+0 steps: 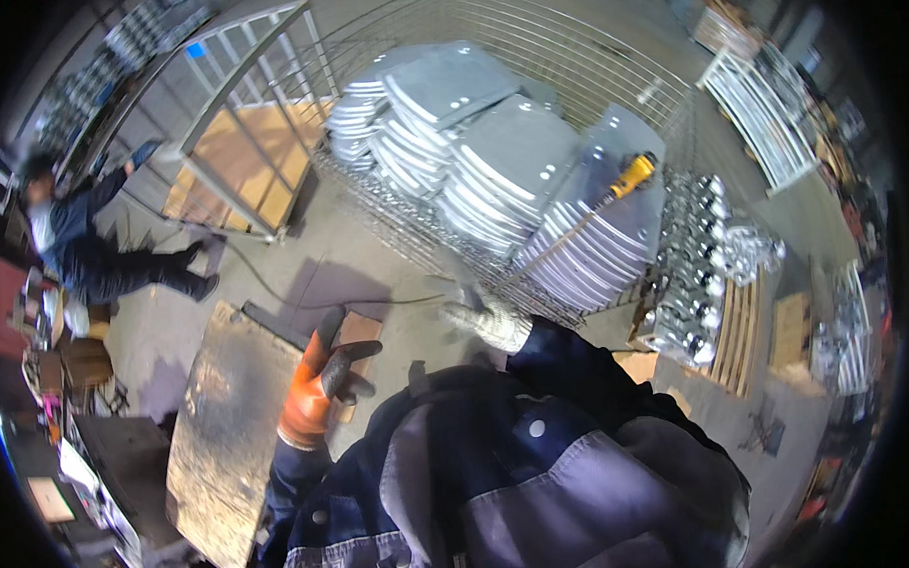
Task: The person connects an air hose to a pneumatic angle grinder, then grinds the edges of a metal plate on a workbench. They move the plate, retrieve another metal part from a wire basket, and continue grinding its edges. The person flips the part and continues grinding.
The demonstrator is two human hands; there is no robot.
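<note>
My left hand [328, 384], in an orange glove with dark fingers, is held above the floor beside a worn wooden board [214, 413]. Its fingers are spread and nothing is in them. My right hand [488, 321] wears a whitish glove and reaches out near the close side of a wire mesh cage [403, 231]. Motion blurs its fingers, but they look stretched out and hold nothing I can see. Inside the cage lie stacks of curved grey metal plates [515, 157]. A yellow-and-black tool [631, 176] rests on the right-hand stack.
A metal-framed cart [235, 161] with a wooden deck stands at far left, a person [92, 232] next to it. A thin hose [275, 290] crosses the floor. Shiny metal parts [689, 266] sit right of the cage by a wooden pallet [742, 334].
</note>
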